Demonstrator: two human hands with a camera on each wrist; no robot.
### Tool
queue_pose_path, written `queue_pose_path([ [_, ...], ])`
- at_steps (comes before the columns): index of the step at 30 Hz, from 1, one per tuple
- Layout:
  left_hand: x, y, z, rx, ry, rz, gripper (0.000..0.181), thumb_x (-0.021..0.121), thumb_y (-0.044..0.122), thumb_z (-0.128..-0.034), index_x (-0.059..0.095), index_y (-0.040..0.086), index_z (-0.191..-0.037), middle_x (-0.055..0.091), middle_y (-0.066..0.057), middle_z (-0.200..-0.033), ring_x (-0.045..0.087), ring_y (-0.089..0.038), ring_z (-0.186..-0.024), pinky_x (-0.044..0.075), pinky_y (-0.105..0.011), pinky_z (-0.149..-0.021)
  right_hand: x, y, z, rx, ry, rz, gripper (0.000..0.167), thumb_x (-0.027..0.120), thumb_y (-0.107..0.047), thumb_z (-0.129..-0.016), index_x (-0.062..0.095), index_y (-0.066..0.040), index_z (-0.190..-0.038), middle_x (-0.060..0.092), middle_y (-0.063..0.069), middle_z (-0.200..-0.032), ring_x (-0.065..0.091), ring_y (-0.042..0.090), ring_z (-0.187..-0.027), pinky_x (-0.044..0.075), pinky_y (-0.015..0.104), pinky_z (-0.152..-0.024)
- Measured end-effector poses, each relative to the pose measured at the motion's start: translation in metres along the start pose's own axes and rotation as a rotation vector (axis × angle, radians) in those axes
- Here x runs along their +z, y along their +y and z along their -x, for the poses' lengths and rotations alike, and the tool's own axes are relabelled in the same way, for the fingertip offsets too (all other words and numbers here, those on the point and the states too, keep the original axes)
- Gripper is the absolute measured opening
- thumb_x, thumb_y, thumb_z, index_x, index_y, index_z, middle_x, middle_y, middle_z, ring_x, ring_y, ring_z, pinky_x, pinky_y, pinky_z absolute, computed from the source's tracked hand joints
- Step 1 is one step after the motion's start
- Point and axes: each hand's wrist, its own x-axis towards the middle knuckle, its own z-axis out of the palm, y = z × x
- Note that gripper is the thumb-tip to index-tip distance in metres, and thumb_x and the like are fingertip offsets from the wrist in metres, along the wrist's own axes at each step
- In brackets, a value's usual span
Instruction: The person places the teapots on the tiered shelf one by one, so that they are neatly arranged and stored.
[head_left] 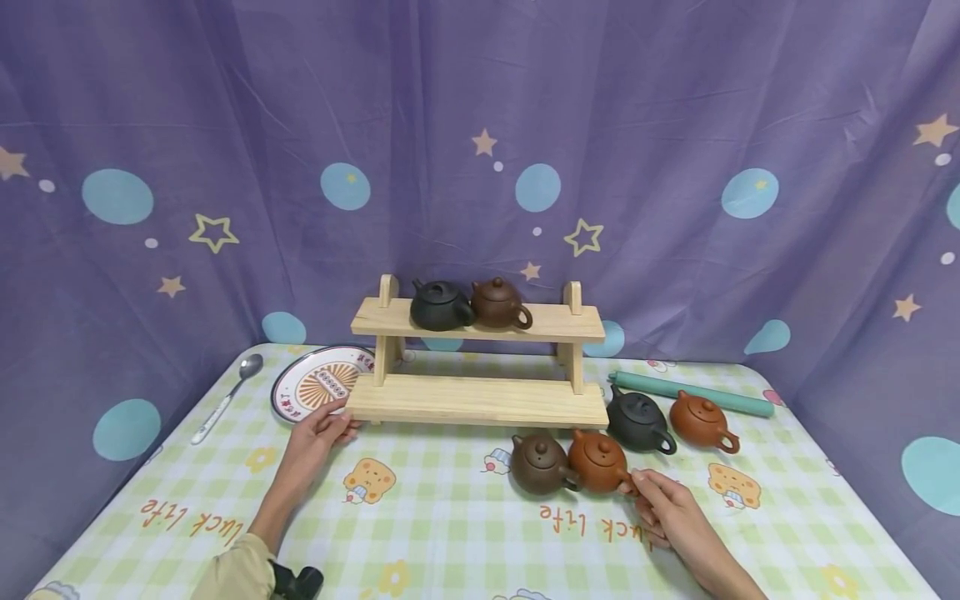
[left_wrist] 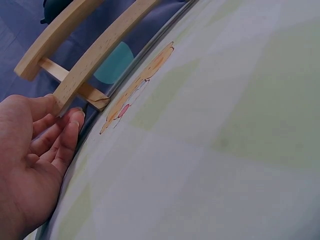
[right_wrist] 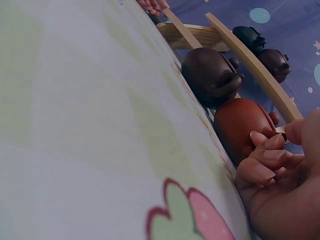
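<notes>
Reddish-brown clay teapot (head_left: 598, 462) on surface (head_left: 442, 508), spout toward 11 o'clock, handle toward 4; right hand (head_left: 675, 517), nearer, pinching that handle; dark brown teapot (head_left: 538, 465) just beside at 9; two-tier wooden shelf (head_left: 480, 398) toward 10, its lower board's left end pinched by left hand (head_left: 315, 437)

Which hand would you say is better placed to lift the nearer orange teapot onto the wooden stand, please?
Probably the right hand: it pinches the nearer orange teapot by its handle, whereas the left hand is farther away, gripping the left end of the wooden stand.
</notes>
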Motion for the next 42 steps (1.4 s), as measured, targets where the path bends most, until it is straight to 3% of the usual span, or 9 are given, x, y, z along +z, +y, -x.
queue_pose_path([
  [19, 0.0006, 0.0004, 0.0000, 0.006, -0.004, 0.007, 0.045, 0.054, 0.013, -0.1095, 0.047, -0.005, -0.150, 0.069, -0.024, -0.118, 0.069, -0.007, -0.087, 0.059, -0.019, -0.083, -0.0010, -0.0008, 0.0002, 0.023, -0.006, -0.006, 0.040, 0.047, -0.034, -0.112, 0.061, 0.003, -0.111, 0.042, 0.001, -0.069, 0.030, 0.009, -0.050, 0.028, 0.019, -0.043],
  [42, -0.0004, 0.0010, 0.0005, -0.007, -0.003, -0.008, 0.045, 0.054, 0.015, -0.1098, 0.046, -0.005, -0.150, 0.067, -0.025, -0.120, 0.069, -0.005, -0.086, 0.059, -0.019, -0.082, 0.0081, 0.0011, -0.0011, 0.060, 0.106, 0.001, 0.032, 0.048, -0.027, -0.111, 0.063, 0.001, -0.106, 0.040, 0.000, -0.067, 0.029, 0.010, -0.051, 0.027, 0.021, -0.043],
])
